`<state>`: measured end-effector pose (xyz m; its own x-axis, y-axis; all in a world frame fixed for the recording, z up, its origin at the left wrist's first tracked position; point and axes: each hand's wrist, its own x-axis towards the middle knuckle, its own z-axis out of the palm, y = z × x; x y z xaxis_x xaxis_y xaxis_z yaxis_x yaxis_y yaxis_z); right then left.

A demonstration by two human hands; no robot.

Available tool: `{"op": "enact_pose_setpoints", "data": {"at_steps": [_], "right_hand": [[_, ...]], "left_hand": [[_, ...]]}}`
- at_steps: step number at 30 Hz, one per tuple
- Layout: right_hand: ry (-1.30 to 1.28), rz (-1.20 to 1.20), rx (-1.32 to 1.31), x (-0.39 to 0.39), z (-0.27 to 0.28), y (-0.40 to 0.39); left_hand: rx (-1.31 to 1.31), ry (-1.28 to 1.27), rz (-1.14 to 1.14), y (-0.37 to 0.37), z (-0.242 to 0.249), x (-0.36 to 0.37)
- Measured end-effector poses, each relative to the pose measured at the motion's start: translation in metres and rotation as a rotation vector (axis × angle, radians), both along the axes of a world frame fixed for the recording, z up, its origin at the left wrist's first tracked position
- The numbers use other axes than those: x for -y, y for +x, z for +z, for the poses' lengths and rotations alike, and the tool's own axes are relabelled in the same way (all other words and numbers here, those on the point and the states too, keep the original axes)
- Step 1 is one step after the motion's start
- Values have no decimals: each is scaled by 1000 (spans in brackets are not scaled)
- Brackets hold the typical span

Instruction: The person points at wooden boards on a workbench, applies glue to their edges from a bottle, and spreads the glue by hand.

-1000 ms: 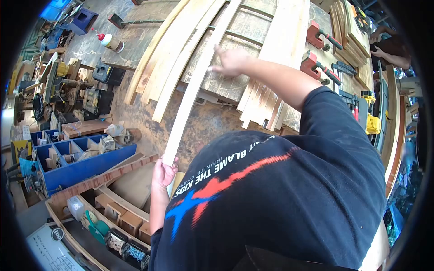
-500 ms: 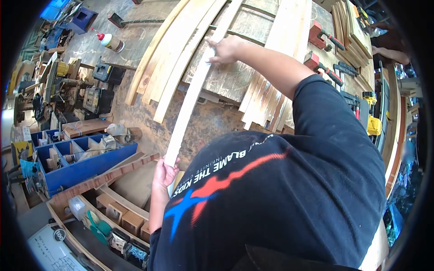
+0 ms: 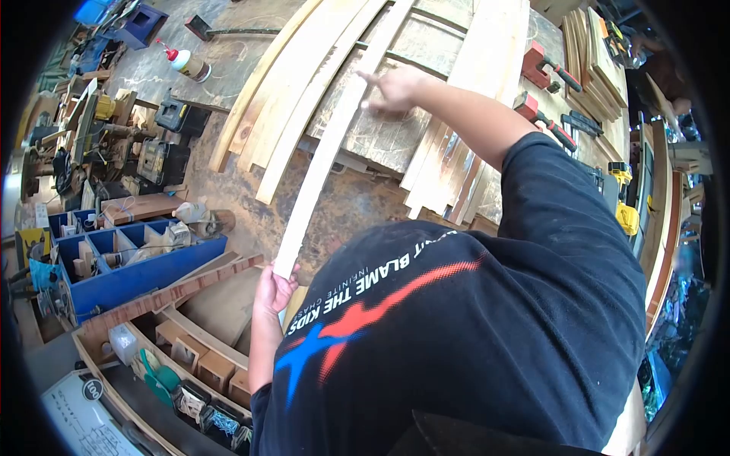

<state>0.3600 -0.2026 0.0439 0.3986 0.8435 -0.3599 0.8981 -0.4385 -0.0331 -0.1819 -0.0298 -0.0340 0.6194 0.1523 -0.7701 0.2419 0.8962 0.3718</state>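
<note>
A long pale wooden strip (image 3: 323, 156) runs from near my waist up over the workbench. My left hand (image 3: 275, 290) is closed around its near end, low beside my shirt. Farther up the strip, my right hand (image 3: 399, 87) is slightly blurred, with its index finger stretched out over the strip and the thumb apart from it. Left of the strip lie several wider wooden boards (image 3: 277, 99) on the bench. To the right, more boards (image 3: 487, 61) and a group of narrow strips (image 3: 441, 167) lie side by side.
Red clamps (image 3: 536, 64) lie at the right, near stacked boards (image 3: 597, 64) and a yellow tool (image 3: 627, 219). A glue bottle (image 3: 186, 64) stands on the far left of the bench. At lower left are a blue divided box (image 3: 144, 270) and a curved wooden shelf (image 3: 129, 395).
My right hand has shifted slightly right, its fingers loosening off the strip. My left hand keeps hold of the near end, which has moved only slightly.
</note>
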Motion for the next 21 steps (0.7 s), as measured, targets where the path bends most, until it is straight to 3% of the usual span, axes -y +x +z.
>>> {"op": "enact_pose_setpoints", "data": {"at_steps": [1,2,6,9,14,17,18,21], "right_hand": [[74,-140,34,-3,6,6],[-8,-261,17,-7,10,8],[-74,271,42,-1,18,-29],[110,-143,17,-1,6,1],[-146,105,-65,7,46,-55],[151,-296,0,2,-10,-15],[141,-439,-56,-1,3,-11],[69,58,-67,7,18,-27]], "left_hand": [[4,8,6,1,-3,-1],[2,15,13,-1,-4,0],[15,-4,-11,0,3,1],[12,-11,-4,0,-4,2],[1,-7,13,-4,-4,3],[-3,-4,18,-3,-7,2],[-3,-9,26,-4,-8,2],[-16,-23,5,1,0,3]]}}
